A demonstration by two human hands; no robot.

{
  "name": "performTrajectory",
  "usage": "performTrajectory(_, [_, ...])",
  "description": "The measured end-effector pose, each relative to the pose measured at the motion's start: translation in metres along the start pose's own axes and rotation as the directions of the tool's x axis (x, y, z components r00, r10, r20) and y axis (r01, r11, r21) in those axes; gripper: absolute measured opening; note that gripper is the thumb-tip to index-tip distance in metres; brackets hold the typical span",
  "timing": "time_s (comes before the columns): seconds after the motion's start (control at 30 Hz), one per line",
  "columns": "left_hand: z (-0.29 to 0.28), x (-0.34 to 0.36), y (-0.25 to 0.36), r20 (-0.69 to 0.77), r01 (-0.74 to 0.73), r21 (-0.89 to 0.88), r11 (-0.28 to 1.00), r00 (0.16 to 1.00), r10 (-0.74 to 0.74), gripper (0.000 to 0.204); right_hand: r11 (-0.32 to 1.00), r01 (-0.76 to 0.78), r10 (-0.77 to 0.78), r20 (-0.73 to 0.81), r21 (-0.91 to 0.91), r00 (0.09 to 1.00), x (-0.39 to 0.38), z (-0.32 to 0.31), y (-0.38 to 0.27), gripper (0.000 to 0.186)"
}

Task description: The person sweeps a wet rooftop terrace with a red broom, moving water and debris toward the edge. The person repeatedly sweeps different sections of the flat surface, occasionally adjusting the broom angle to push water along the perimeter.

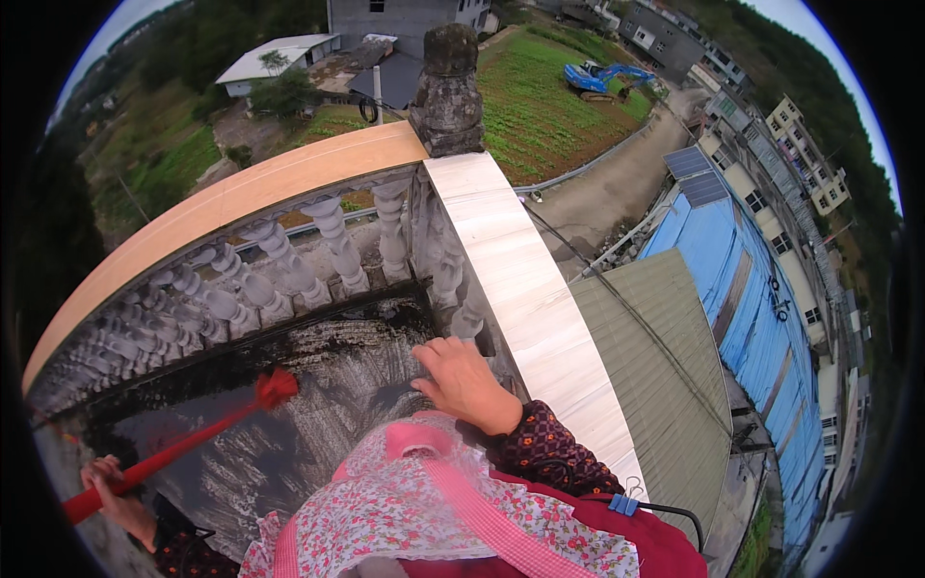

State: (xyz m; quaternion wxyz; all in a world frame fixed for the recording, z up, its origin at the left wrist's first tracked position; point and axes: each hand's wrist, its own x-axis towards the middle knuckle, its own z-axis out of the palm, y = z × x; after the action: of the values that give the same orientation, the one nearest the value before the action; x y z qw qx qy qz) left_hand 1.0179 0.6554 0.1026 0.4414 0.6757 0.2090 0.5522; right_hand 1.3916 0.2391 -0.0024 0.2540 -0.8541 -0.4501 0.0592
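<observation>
My left hand (114, 489) grips the red handle of a broom or brush (202, 438) at the lower left; its red bristled head (275, 387) is over the dark, wet-looking floor (366, 342), which has pale streaky marks. My right hand (458, 376) is raised over the floor beside the balustrade's corner, fingers loosely bent and apart, holding nothing visible. A floral apron with pink checked straps (443, 511) covers the lower middle. A blue clip (624, 503) with a black cable is at the lower right, by my dark patterned sleeve.
Concrete balusters (342, 250) carry a tan board (299, 154) on the left and a pale board (520, 289) on the right, meeting at a dark post (448, 91). Beyond lie green and blue roofs (742, 308), a road (617, 183), a field, houses and a blue excavator (602, 82).
</observation>
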Motion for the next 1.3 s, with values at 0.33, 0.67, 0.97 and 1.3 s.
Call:
performTrajectory(0.33, [-0.030,-0.010,-0.057,-0.620,0.177,0.172,0.969,0.784,-0.033,0.009,0.998,0.064,-0.064,0.048,0.016,0.997,0.065,0.064,0.012,0.036])
performTrajectory(0.67, [0.085,0.052,-0.004,-0.107,0.070,-0.081,0.994,0.991,-0.078,0.049,0.838,0.414,-0.513,0.257,0.356,0.819,0.212,0.151,0.005,0.051])
performTrajectory(0.97, [0.153,0.061,-0.031,-0.066,0.291,-0.066,0.955,0.953,-0.295,0.033,0.340,0.618,-0.872,-0.009,0.708,0.490,0.309,0.181,-0.171,0.074])
performTrajectory(1.3, [0.168,0.073,-0.200,0.174,0.440,-0.268,0.857,0.897,-0.406,0.020,0.042,0.999,-0.864,-0.503,0.004,0.039,0.395,0.020,-0.269,0.058])
